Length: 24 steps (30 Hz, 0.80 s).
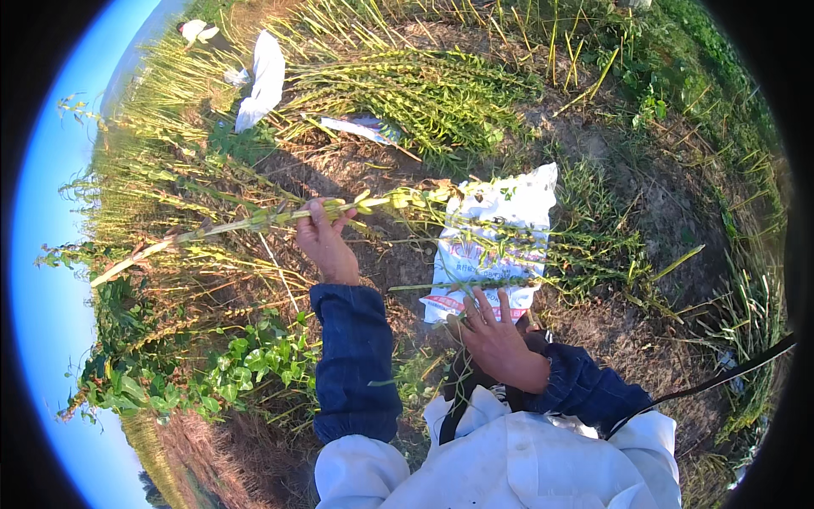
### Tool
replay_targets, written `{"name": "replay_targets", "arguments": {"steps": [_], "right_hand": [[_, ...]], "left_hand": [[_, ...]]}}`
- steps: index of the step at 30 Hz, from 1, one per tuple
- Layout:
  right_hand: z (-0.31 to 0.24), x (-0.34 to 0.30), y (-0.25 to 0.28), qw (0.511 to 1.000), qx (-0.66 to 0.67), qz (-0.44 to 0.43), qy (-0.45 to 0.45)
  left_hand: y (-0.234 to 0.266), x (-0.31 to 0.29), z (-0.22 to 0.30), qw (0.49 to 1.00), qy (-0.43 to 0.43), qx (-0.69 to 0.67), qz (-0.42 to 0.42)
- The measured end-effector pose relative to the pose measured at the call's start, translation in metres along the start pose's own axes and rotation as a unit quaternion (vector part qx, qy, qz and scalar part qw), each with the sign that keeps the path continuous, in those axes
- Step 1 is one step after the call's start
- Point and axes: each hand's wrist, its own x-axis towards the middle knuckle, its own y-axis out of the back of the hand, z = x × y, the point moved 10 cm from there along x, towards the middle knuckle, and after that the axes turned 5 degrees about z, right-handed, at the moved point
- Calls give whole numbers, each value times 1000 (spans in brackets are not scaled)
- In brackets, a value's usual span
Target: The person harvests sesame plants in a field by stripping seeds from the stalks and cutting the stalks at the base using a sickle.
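My left hand (326, 243) is closed around a long sesame stalk (254, 222), held between thumb and fingers. The stalk's bare, cut-looking end points to the far left, and its pod-covered part runs right toward a white printed sack (445, 276). My right hand (500, 343) is at the sack's near edge, fingers stretched and apart, palm down. Thin green stems hang beside its thumb; whether it touches them I cannot tell. Several leafy, podded stalks (585, 263) lie across the sack and past its right edge.
A pile of cut green stalks (458, 93) lies beyond the sack. White bags (263, 81) are at the far left, near standing stalks. Another person (199, 32) bends in the field at the upper left. Leafy vines (246, 369) grow to my left. A dark strap (704, 382) crosses at right.
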Motion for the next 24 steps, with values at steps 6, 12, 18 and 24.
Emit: {"name": "replay_targets", "arguments": {"steps": [6,12,18,24], "right_hand": [[-42,16,-23,970,205,-129,31],[46,-3,-29,956,235,-43,-171],[61,118,115,941,144,304,-19],[71,164,56,962,250,95,-49]], "left_hand": [[5,13,6,1000,-11,-17,-22],[1,5,23,997,-15,-22,-74],[-6,-21,55,985,-23,3,-171],[-11,-43,59,979,1,-1,-202]]}}
